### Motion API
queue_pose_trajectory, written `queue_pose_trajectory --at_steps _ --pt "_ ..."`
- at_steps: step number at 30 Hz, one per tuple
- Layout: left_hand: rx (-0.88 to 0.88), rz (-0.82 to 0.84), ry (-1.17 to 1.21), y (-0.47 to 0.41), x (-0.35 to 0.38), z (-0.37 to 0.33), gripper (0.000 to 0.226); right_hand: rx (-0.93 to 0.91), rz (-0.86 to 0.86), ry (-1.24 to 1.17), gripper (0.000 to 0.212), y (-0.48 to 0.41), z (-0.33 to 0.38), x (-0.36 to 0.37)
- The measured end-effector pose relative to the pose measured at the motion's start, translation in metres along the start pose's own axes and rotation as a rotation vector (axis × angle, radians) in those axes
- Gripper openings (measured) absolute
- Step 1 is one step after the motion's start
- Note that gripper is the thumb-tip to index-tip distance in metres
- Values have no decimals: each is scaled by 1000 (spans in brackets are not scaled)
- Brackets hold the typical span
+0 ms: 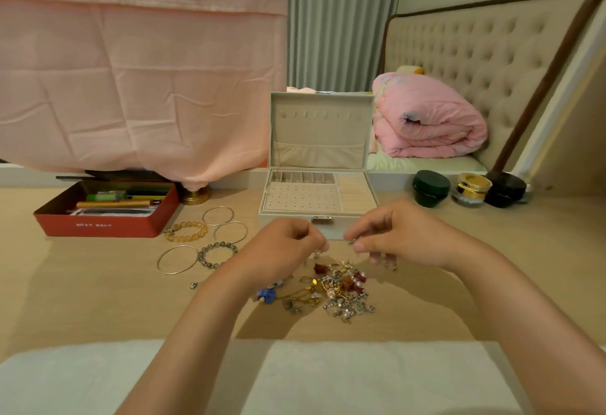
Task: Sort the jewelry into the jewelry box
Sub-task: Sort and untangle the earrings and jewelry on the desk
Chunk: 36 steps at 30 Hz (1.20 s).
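A cream jewelry box [355,196] stands open on the wooden table, lid upright, its tray compartments bare. Just in front of it lies a tangled pile of small jewelry [341,290] with pearls, silver charms, red pieces and a blue piece. Both hands hover above the pile. My left hand [278,247] has its fingers pinched together on a small silver piece that I can hardly make out. My right hand [400,237] pinches a small metal piece at its fingertips. Left of the hands lie three thin silver bangles [177,258], an amber bead bracelet [186,231] and a grey bead bracelet [216,254].
A red tin [98,227] with pens and papers sits at the far left. Three cosmetic jars, one dark green [430,188], one gold-lidded [472,189] and one black [505,189], stand at the right. A pink cloth hangs behind, a bed with a pink quilt beyond. A single small charm [193,285] lies apart.
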<state>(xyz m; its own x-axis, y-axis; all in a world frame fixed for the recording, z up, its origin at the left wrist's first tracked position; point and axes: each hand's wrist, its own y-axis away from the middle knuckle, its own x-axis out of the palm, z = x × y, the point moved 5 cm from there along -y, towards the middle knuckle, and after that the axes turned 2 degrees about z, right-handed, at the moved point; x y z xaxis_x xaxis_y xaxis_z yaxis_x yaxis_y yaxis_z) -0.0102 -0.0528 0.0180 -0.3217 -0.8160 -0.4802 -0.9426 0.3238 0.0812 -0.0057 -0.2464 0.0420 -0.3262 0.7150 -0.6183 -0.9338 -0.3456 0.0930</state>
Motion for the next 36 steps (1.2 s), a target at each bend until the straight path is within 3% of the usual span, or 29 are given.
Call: queue_pose_trajectory --at_steps 8,18,25,30,36 --pt "81 43 -410 -30 32 -55 22 112 -166 62 17 47 -47 -61" --pt "114 223 -636 -83 120 -77 15 354 -461 86 13 86 -148 -118" --pt "171 143 -991 -119 157 -93 22 431 -525 262 17 85 -194 -127" --pt "219 145 -1252 -140 172 -95 20 455 -573 335 6 83 -202 -132" --pt "395 117 -1218 -142 188 -89 26 438 -520 411 17 83 -200 -134"
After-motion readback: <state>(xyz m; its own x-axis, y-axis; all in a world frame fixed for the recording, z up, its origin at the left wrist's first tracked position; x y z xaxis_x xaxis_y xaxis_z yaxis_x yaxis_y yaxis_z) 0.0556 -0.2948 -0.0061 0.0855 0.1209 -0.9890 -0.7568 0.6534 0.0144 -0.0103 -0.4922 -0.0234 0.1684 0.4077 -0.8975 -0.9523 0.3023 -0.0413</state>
